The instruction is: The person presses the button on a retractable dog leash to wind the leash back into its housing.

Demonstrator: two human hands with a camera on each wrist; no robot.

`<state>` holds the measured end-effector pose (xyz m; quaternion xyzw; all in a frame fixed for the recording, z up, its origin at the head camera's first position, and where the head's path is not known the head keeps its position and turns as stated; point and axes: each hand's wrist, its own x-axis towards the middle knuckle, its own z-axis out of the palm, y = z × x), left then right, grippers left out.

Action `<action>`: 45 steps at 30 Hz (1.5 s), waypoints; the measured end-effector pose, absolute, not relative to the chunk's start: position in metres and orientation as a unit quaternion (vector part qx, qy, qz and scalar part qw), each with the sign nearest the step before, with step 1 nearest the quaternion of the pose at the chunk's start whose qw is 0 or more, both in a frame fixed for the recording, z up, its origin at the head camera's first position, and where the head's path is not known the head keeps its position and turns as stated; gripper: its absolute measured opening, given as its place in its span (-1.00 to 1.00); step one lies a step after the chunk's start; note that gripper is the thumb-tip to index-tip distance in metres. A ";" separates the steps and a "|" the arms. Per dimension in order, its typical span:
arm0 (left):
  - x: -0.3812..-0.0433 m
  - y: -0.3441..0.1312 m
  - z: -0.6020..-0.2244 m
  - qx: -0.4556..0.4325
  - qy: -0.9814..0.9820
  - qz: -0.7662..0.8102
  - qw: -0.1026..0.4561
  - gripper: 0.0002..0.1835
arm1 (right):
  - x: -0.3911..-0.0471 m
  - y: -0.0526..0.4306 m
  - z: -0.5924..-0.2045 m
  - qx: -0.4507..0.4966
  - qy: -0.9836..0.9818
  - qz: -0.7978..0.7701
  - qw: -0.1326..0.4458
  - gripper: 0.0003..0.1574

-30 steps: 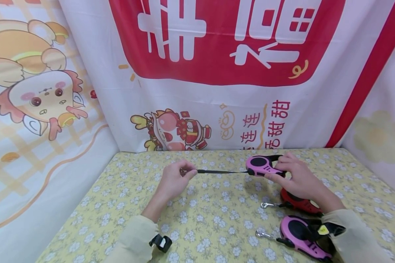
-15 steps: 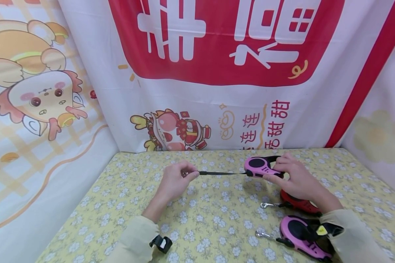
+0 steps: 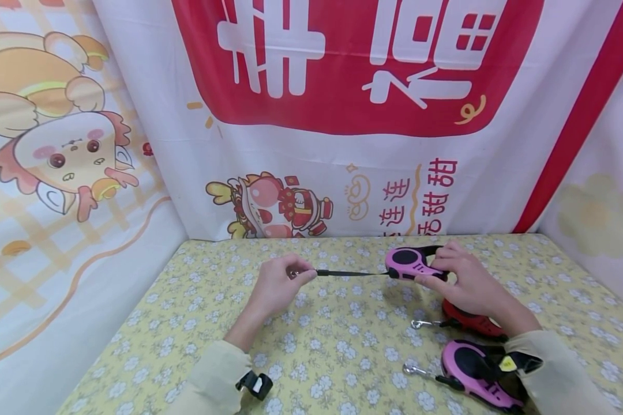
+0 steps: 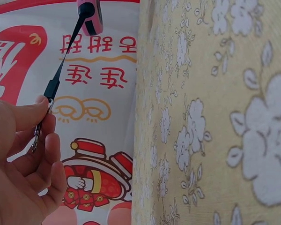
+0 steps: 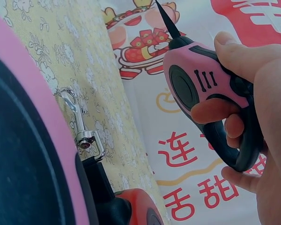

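Observation:
My right hand (image 3: 467, 279) grips the black loop handle of a pink and black retractable dog leash (image 3: 406, 259), held above the table. In the right wrist view its fingers (image 5: 215, 111) curl through the handle, with the thumb along the top. A black strap (image 3: 350, 274) runs straight from the leash to my left hand (image 3: 279, 286). There the thumb and fingers pinch the metal clip (image 4: 37, 133) at the strap's end, partly covered by the fingers.
A red retractable leash (image 3: 472, 321) lies under my right forearm, its metal clip pointing left. Nearer, a second pink leash (image 3: 454, 351) lies beside my right sleeve. The flowered tablecloth (image 3: 337, 340) reaches back to a printed curtain (image 3: 337, 190).
My left hand has shifted slightly right with the clip, and the held leash slightly left. The visible strap is a little shorter. The leashes on the table stay put.

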<state>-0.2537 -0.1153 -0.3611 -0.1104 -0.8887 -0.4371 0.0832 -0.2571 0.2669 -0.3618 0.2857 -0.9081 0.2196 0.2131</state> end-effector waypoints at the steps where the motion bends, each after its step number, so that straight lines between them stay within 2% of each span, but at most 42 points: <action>1: -0.254 -0.115 -0.361 -0.111 -0.889 -0.437 0.083 -0.95 | -0.257 0.267 -0.362 0.287 -0.908 0.219 0.214 -0.67; 23: -0.254 -0.115 -0.362 -0.115 -0.888 -0.435 0.096 -0.94 | -0.258 0.265 -0.361 0.293 -0.908 0.215 0.211 -0.62; 30: -0.252 -0.112 -0.359 -0.118 -0.890 -0.430 0.092 -0.95 | -0.258 0.264 -0.361 0.300 -0.903 0.216 0.219 -0.52; 45: -0.250 -0.107 -0.360 -0.133 -0.891 -0.424 0.093 -0.93 | -0.255 0.261 -0.360 0.306 -0.902 0.221 0.208 -0.51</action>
